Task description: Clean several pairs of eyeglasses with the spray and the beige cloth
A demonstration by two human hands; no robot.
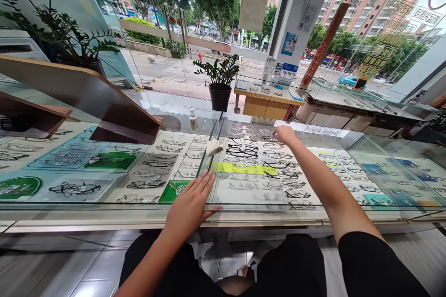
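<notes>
My left hand [191, 202] lies flat on the front edge of the glass display counter [244, 199], fingers together and stretched out, thumb apart. It holds nothing. My right hand [285, 134] reaches across to the far side of the counter with its fingers curled closed. Whatever it may grip is too small to make out. Close by its fingertips are thin eyeglasses [267, 132] in the case. A crumpled whitish cloth [213, 147] rests on the glass between my hands. Behind it stands a small white spray bottle [193, 119], upright.
Rows of eyeglasses [242, 150] fill the case under the glass. A brown wooden board [80, 93] stands tilted at the left. Beyond the counter are a potted plant [220, 86] and a wooden display table [266, 102]. Another glass counter [365, 102] runs along the right.
</notes>
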